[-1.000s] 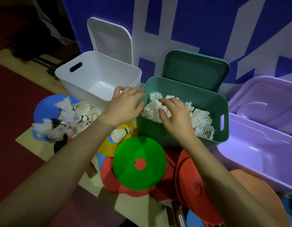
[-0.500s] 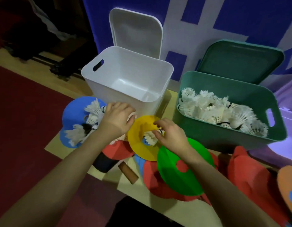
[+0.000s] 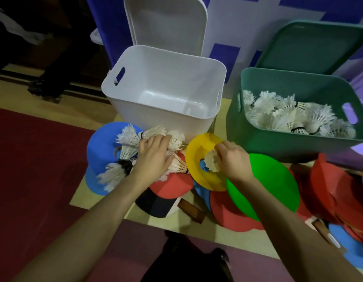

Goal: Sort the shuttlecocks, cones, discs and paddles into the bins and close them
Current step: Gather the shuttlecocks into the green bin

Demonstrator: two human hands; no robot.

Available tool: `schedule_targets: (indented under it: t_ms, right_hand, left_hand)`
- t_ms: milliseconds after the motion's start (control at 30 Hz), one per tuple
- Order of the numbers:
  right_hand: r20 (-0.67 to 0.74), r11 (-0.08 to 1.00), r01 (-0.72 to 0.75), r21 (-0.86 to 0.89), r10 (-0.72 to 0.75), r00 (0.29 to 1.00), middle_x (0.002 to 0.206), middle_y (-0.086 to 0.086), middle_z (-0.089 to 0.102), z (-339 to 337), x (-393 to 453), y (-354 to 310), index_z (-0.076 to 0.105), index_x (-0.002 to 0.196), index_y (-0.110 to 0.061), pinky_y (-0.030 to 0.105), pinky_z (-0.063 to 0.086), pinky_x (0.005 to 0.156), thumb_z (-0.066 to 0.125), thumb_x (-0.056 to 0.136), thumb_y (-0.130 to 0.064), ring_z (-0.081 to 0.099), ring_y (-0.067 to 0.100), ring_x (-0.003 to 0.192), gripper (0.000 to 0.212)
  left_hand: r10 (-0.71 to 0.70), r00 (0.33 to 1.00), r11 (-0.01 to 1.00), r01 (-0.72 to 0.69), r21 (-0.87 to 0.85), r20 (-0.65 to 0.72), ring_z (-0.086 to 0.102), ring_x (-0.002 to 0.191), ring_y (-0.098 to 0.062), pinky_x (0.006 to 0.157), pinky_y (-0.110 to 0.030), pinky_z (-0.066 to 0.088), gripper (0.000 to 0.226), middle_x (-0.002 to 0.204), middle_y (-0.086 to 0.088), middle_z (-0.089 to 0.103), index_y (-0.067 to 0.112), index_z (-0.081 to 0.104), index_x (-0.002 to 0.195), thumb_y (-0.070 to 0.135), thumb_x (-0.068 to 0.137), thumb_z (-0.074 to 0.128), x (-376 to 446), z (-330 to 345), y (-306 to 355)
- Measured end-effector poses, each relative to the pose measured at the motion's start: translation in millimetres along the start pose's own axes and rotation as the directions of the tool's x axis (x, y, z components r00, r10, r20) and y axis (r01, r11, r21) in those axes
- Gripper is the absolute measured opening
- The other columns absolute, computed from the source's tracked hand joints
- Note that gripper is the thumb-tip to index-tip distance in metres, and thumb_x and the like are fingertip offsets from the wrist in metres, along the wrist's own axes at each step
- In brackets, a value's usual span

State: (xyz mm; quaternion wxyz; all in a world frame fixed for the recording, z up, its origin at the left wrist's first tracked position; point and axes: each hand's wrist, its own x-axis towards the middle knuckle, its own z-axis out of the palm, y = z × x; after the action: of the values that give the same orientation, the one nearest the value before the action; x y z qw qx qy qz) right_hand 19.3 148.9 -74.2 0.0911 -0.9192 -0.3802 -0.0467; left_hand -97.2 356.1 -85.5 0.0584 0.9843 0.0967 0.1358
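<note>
My left hand [image 3: 153,157] lies curled over a pile of white shuttlecocks [image 3: 127,139] heaped on a blue disc [image 3: 101,145], gripping some of them. My right hand [image 3: 231,159] pinches one shuttlecock [image 3: 211,160] over the hole of a yellow disc [image 3: 197,147]. The green bin [image 3: 258,143] at the right holds several shuttlecocks [image 3: 288,117]; its lid [image 3: 311,47] stands open behind it. The white bin [image 3: 162,119] in the middle is empty, with its lid [image 3: 166,23] up.
A green disc [image 3: 266,184], red discs [image 3: 229,212] and red paddles [image 3: 172,184] lie in front of the bins, with a brown paddle handle [image 3: 191,208] among them. A purple bin [image 3: 359,147] shows at the right edge. Dark red mat covers the floor on the left.
Both hands left the green bin and came down left to the floor pile. The left hand settled on the shuttlecock heap; the right hand took hold of the shuttlecock on the yellow disc.
</note>
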Motion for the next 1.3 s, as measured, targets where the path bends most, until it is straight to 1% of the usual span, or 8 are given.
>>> schedule_targets:
  t_ms: [67, 133, 267, 367, 467, 767, 1067, 1300]
  right_hand:
    - [-0.1, 0.997, -0.02, 0.068, 0.027, 0.995, 0.067, 0.011, 0.058, -3.5, -1.0, -3.3, 0.06, 0.069, -0.007, 0.031, 0.043, 0.047, 0.074, 0.066, -0.005, 0.058, 0.033, 0.059, 0.014]
    - [-0.159, 0.99, -0.04, 0.136, 0.062, 0.985, 0.071, 0.01, 0.06, -7.3, -1.9, -8.5, 0.063, 0.073, -0.007, 0.033, 0.045, 0.049, 0.063, 0.074, -0.011, 0.06, 0.033, 0.063, 0.004]
    - [-0.205, 0.979, -0.044, 0.199, 0.086, 0.975, 0.076, 0.009, 0.063, -13.2, -3.2, -17.6, 0.065, 0.076, -0.009, 0.034, 0.049, 0.053, 0.056, 0.079, -0.016, 0.062, 0.033, 0.068, 0.012]
    - [-0.27, 0.968, -0.019, 0.25, 0.089, 0.959, 0.078, 0.007, 0.063, -24.7, -5.0, -21.0, 0.066, 0.082, -0.011, 0.036, 0.05, 0.056, 0.051, 0.083, -0.02, 0.062, 0.033, 0.07, 0.018]
    - [-0.384, 0.961, 0.033, 0.273, 0.077, 0.92, 0.08, 0.006, 0.063, -44.8, -3.8, -23.1, 0.067, 0.086, -0.01, 0.036, 0.049, 0.058, 0.05, 0.086, -0.021, 0.061, 0.03, 0.07, 0.02]
    - [-0.593, 0.913, 0.142, 0.381, 0.124, 0.796, 0.086, 0.008, 0.063, -112.2, 6.3, -1.7, 0.066, 0.09, -0.002, 0.035, 0.049, 0.065, 0.052, 0.088, -0.012, 0.059, 0.019, 0.075, 0.017]
    - [-0.579, 0.882, 0.016, 0.471, 0.295, 0.76, 0.084, 0.005, 0.062, -151.7, 31.7, 97.2, 0.061, 0.091, -0.006, 0.019, 0.04, 0.066, 0.054, 0.088, -0.003, 0.051, 0.007, 0.073, 0.009]
    - [-0.419, 0.884, 0.0, 0.468, 0.222, 0.88, 0.085, 0.005, 0.067, -121.2, 50.3, 144.7, 0.065, 0.095, -0.007, 0.035, 0.049, 0.068, 0.053, 0.087, -0.01, 0.061, 0.021, 0.075, 0.014]
  left_hand:
    - [-0.032, 0.999, 0.999, 0.032, -0.004, -0.025, 0.052, 0.099, -0.027, 0.084, -0.036, 0.024, 0.045, 0.105, -0.008, 0.06, 0.01, 0.06, 0.114, 0.027, 0.074, 0.071, 3.5, 1.0, -1.4]
    - [0.026, 1.0, 0.997, -0.027, 0.074, 0.009, 0.045, 0.098, -0.025, 0.081, -0.037, 0.024, 0.037, 0.1, -0.007, 0.063, 0.013, 0.069, 0.097, 0.021, 0.062, 0.081, 8.9, 2.4, -2.9]
    - [0.086, 0.994, 0.987, -0.093, 0.131, 0.064, 0.039, 0.094, -0.022, 0.078, -0.037, 0.023, 0.024, 0.083, 0.0, 0.064, 0.016, 0.07, 0.066, 0.016, 0.05, 0.088, 20.4, 6.4, -5.8]
    - [0.095, 0.99, 0.995, -0.091, 0.042, -0.099, 0.04, 0.094, -0.02, 0.079, -0.036, 0.023, 0.007, 0.082, 0.001, 0.063, 0.015, 0.068, 0.067, 0.016, 0.07, 0.075, 24.0, 0.6, -7.9]
    - [0.15, 0.951, 0.986, -0.164, -0.029, -0.269, 0.044, 0.094, -0.02, 0.081, -0.035, 0.024, 0.018, 0.087, -0.001, 0.063, 0.012, 0.066, 0.077, 0.023, 0.083, 0.054, 27.5, -25.5, 3.3]
    - [0.196, 0.862, 0.931, -0.313, -0.187, -0.468, 0.055, 0.086, -0.024, 0.079, -0.032, 0.025, 0.015, 0.085, -0.003, 0.062, 0.012, 0.065, 0.08, 0.022, 0.085, 0.055, 85.5, -105.3, 71.6]
    - [0.198, 0.917, 0.873, -0.325, -0.363, -0.346, 0.056, 0.088, -0.026, 0.075, -0.035, 0.045, 0.013, 0.101, -0.009, 0.059, 0.005, 0.064, 0.092, 0.016, 0.09, 0.058, 187.0, -92.2, 153.3]
    - [0.209, 0.96, 0.936, -0.252, -0.245, -0.185, 0.061, 0.081, -0.03, 0.07, -0.037, 0.048, 0.015, 0.096, -0.008, 0.065, 0.004, 0.07, 0.088, 0.017, 0.088, 0.061, 250.1, -21.2, 171.9]
